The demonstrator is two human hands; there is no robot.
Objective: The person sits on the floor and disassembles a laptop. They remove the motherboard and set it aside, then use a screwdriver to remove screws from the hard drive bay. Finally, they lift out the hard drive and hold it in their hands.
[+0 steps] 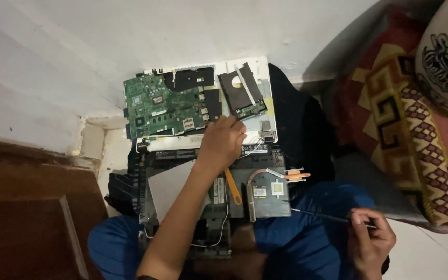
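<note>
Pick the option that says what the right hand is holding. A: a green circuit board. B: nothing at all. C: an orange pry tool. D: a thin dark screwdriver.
D: the right hand pinches a thin dark screwdriver whose tip points toward the heatsink assembly, while the left hand rests on the opened laptop near the green circuit board.

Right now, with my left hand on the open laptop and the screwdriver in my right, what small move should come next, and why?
Probably bring the screwdriver up toward the green motherboard. The left hand already rests at the board's lower right edge in the white laptop shell, while the right hand holds the tool low, away from the board.
</note>
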